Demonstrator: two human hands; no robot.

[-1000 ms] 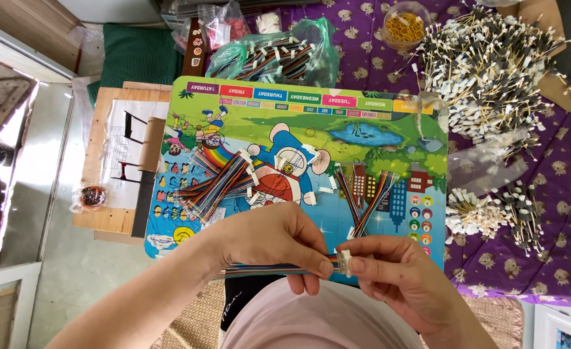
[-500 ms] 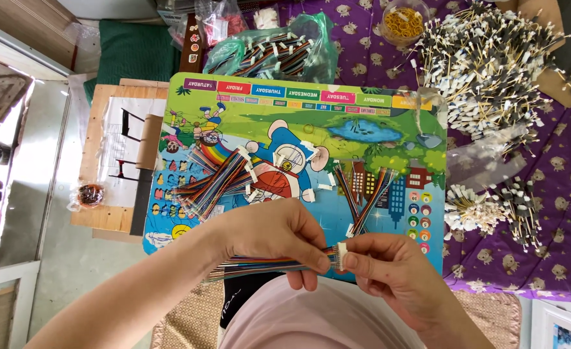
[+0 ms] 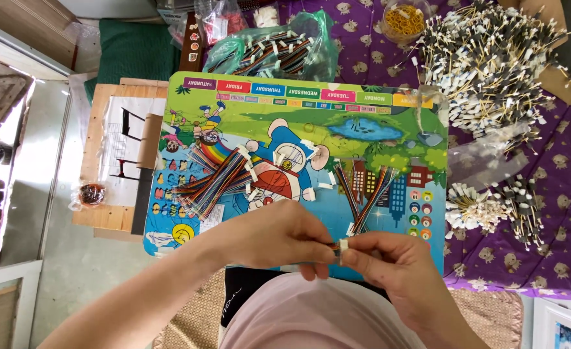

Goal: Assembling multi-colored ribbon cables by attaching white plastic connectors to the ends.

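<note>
could slip: thin bundle of coloured wires (image 3: 332, 246) pinched only at its end, mostly hidden under the left hand (image 3: 279, 236), so strands might fan out or slide free if the grip eases. small white connector (image 3: 343, 245) could pop off or sit crooked, held just by fingertips of the right hand (image 3: 395, 265). both hands closed narrow, left wrapped round the bundle, right pinching the connector, touching each other over the near edge of the cartoon-printed lap surface (image 3: 298, 129).

looks like: slim, multicoloured, flat-ish bundle, only a short stretch showing between the fingers, ending in the white piece.

nearby: loose heap of coloured wire bundles (image 3: 214, 181) on the left of the surface, two more crossed bundles (image 3: 366, 194) near the right hand, big pile of white-tipped sticks (image 3: 492, 58) well apart on the purple cloth (image 3: 557, 245).
</note>
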